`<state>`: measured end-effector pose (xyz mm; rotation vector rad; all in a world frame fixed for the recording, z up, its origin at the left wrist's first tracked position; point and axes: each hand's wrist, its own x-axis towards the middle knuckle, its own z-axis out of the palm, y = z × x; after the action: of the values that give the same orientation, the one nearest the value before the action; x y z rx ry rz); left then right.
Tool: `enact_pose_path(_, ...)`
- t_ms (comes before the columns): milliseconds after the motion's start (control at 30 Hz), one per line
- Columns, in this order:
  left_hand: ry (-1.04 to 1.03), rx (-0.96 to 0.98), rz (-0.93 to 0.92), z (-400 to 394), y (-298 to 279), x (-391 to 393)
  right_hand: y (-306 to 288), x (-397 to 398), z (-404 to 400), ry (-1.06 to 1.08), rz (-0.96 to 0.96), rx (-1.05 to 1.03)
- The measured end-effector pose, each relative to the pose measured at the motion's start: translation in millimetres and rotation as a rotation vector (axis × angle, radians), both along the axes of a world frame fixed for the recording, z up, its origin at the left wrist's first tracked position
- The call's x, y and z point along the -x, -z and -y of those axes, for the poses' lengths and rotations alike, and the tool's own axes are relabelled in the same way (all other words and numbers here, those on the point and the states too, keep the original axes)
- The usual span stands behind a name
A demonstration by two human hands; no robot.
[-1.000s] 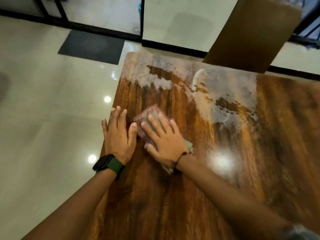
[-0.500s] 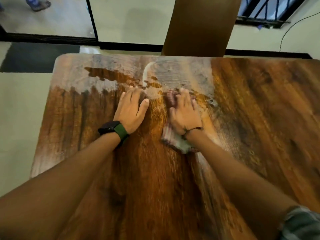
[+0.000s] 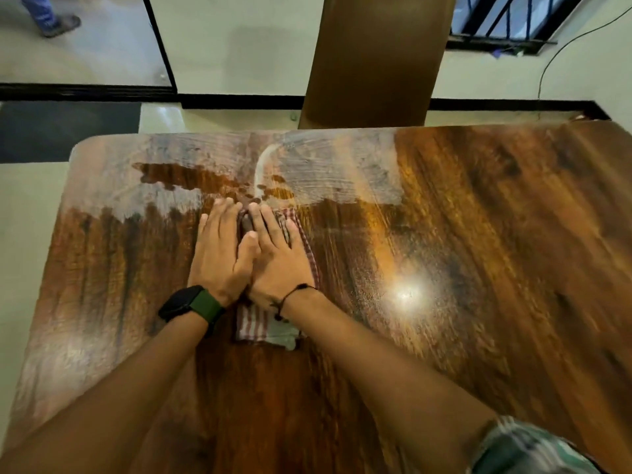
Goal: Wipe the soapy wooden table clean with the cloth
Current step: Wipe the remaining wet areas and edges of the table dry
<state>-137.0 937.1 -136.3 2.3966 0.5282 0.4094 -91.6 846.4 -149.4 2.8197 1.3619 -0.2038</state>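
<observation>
the right hand [image 3: 277,265] lies flat with straight fingers on a red-and-white checked cloth [image 3: 263,326], pressing it to a wooden table [image 3: 478,234] rather than clutching it. the left hand [image 3: 219,254] lies flat just beside it, fingers straight, its thumb touching the right hand; whether its palm sits on the cloth or on bare wood cannot be told. the cloth shows past the right fingertips, along the right edge of the hand and below both wrists, near the middle of the table's left half. a black watch on a green strap [image 3: 191,306] wraps the left wrist, a thin dark cord [image 3: 290,295] the right. a whitish soapy film [image 3: 307,172] covers the far part of the table ahead of the fingertips, broken by dark wet patches. a bright light reflection [image 3: 407,294] gleams on the wood to the right of the hands. beyond the far edge stand a brown panel [image 3: 372,56] and pale floor [image 3: 239,46].
</observation>
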Motion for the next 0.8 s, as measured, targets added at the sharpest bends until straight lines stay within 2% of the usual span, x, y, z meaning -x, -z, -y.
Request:
enact_pose_path(100,0.036,-0.035,-0.037,-0.2,1.4,0.0,-5.1,-37.0,31.5,-0.01,-0.056,-0.079)
enact_pose_path(233,0.083,0.015,0.005,-2.4,5.7,-0.4,-9.4,-110.0,82.1,0.268,-0.037,-0.059)
enact_pose_path(367,0.058,0.096,0.018,-3.3,5.4,-0.4,-6.7,-121.0,79.9,0.406,0.014,-0.029)
enact_pose_path(433,0.05,0.119,0.016,-2.7,4.6,0.6,-5.5,-98.5,44.2,0.355,0.02,-0.023)
enact_pose_path(567,0.008,0.141,0.074,-2.4,1.7,4.1,0.5,-25.0,-31.1,-0.008,0.053,0.049)
enact_pose_path(634,-0.015,0.169,0.083,-5.7,0.7,5.7,-1.4,-11.1,-28.8,-0.131,0.014,0.055)
enact_pose_path(700,0.009,0.159,0.062,-8.4,1.6,4.8,-6.2,-33.0,3.2,-0.099,-0.023,-0.02)
enact_pose_path(800,0.025,0.155,0.063,-7.2,3.6,3.3,-9.9,-95.4,65.3,0.183,-0.025,-0.05)
